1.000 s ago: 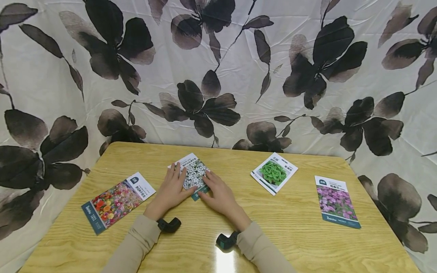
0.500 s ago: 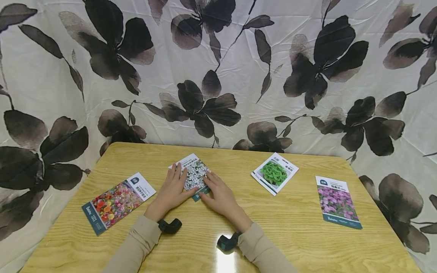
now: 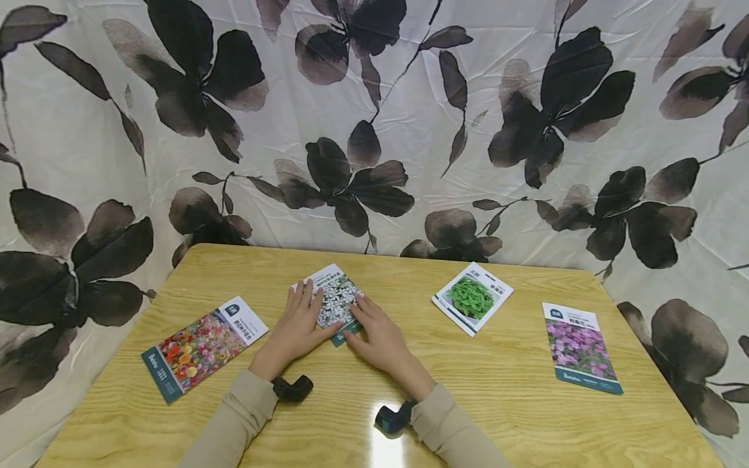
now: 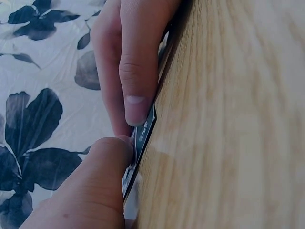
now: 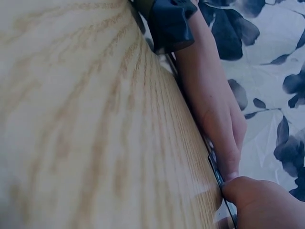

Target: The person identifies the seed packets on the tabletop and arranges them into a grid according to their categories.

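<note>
A seed packet (image 3: 337, 300) printed with white flowers lies flat and tilted on the wooden table (image 3: 328, 429). On its left side rests my left hand (image 3: 295, 324), fingers straight and thumb reaching across the lower part. My right hand (image 3: 379, 335) touches its right side with extended fingers. Both thumbs come close together near the packet's lower end. In the left wrist view, the packet's dark green edge (image 4: 144, 131) shows beneath the fingertips. From the right wrist, my left hand (image 5: 212, 95) appears beyond my right thumb (image 5: 252, 200). The hands cover part of the packet's sides.
To the left lies a packet with mixed colourful flowers (image 3: 205, 350). Right of the hands is a green-leaf packet (image 3: 472, 298), and farther right a purple-flower packet (image 3: 582, 348). A floral cloth (image 3: 445, 143) hangs behind the table. Each wrist bears a black camera (image 3: 294, 389).
Both hands stay on the white-flower packet in the same pose. The whole head view shifts very slightly to the right; no packet moves on the table.
</note>
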Tool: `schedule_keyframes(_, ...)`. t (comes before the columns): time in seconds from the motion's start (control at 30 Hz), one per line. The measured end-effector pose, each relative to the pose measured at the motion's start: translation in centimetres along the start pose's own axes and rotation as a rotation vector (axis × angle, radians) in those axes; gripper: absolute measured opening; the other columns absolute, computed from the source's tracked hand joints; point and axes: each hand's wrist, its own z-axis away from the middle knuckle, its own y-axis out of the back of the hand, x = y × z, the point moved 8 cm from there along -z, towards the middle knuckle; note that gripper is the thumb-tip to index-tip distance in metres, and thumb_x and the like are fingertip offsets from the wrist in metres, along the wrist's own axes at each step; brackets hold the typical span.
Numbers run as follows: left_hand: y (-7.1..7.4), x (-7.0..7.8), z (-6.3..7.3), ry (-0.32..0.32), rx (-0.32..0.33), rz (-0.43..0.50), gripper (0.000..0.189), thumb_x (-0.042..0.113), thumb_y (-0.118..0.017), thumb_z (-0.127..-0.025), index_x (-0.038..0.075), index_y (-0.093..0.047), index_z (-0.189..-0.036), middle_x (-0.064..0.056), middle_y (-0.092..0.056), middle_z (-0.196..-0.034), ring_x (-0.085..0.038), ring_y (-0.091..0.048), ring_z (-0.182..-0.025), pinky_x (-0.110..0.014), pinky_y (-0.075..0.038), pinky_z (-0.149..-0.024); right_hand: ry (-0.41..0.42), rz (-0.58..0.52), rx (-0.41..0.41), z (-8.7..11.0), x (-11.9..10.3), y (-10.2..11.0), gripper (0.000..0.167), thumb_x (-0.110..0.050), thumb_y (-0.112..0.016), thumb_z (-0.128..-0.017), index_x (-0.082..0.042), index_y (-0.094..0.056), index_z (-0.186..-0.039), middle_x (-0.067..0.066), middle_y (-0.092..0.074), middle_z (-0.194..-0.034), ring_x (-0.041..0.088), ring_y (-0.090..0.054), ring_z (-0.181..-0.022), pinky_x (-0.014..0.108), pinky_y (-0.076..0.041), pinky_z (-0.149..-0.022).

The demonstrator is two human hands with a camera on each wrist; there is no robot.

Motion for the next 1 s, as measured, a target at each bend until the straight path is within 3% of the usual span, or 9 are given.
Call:
schedule_keyframes(0.47, 0.1, 0.5, -0.1, -0.026, 0.014, -0.015, 0.092, 0.058, -0.062, -0.090, -0.011, -0.038, -0.147, -0.037, -0.022, -0.154, -0.050, -0.014, -0.145, -0.060, -0.006, -0.118, -0.009, 0.001, -0.001, 0.6, 0.1, 0.3, 0.059, -0.038, -0.059, -0.098, -0.004, -0.051, -0.145, 0.013, -0.040, -0.154, 0.029, -0.033, -0.144, 0.046, -0.035, -0.113)
schedule_keyframes(0.73, 0.0, 0.8, 0.0, -0.050, 0.003, -0.018, 0.087, 0.055, -0.057, -0.095, -0.011, -0.036, -0.148, -0.035, -0.020, -0.156, -0.048, -0.012, -0.147, -0.057, -0.005, -0.119, -0.014, -0.023, 0.004, 0.8, 0.2, 0.6, 0.060, -0.039, -0.063, -0.096, -0.004, -0.052, -0.143, 0.012, -0.041, -0.154, 0.028, -0.034, -0.144, 0.045, -0.032, -0.115)
schedule_keyframes(1.0, -0.1, 1.5, 0.2, -0.078, -0.003, -0.018, 0.081, 0.047, -0.056, -0.098, -0.013, -0.034, -0.147, -0.034, -0.021, -0.156, -0.047, -0.015, -0.147, -0.054, -0.016, -0.119, 0.001, -0.011, 0.013, 1.3, 0.1, 0.7, 0.059, -0.038, -0.063, -0.096, -0.002, -0.053, -0.142, 0.014, -0.042, -0.153, 0.030, -0.035, -0.143, 0.045, -0.032, -0.115)
